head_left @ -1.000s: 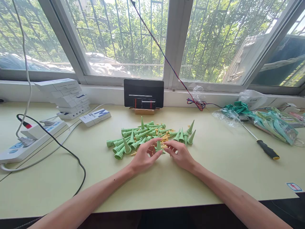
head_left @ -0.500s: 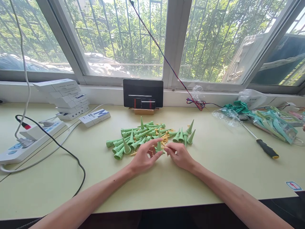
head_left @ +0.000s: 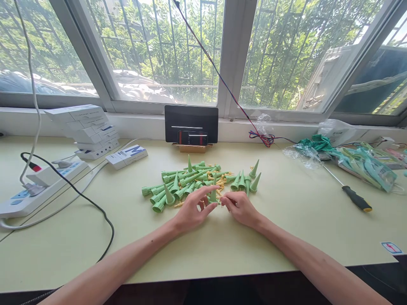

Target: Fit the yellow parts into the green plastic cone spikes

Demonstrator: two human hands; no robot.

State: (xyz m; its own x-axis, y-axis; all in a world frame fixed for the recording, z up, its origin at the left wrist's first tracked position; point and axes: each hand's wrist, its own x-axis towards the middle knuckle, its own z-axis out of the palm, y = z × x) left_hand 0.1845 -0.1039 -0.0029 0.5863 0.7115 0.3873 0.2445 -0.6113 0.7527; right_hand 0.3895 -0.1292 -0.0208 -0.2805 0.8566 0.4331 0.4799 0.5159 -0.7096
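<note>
A heap of green plastic cone spikes (head_left: 184,183) mixed with small yellow pieces (head_left: 222,181) lies mid-table. At its near edge my left hand (head_left: 190,212) pinches one upright green cone (head_left: 212,194) between thumb and fingers. My right hand (head_left: 241,207) is just right of that cone, fingers curled together over the yellow bits; what it holds is hidden. Three green cones (head_left: 244,181) stand upright beyond my right hand.
A black tablet (head_left: 191,123) leans at the window ledge. White boxes (head_left: 87,129), a power strip (head_left: 38,186) and black cable (head_left: 92,203) lie on the left. On the right are a screwdriver (head_left: 356,199) and plastic bags (head_left: 359,161). The table edge (head_left: 222,275) runs below my arms.
Both hands stay at the near edge of the heap. My right hand's fingers have curled in closer to the cone held by my left hand.
</note>
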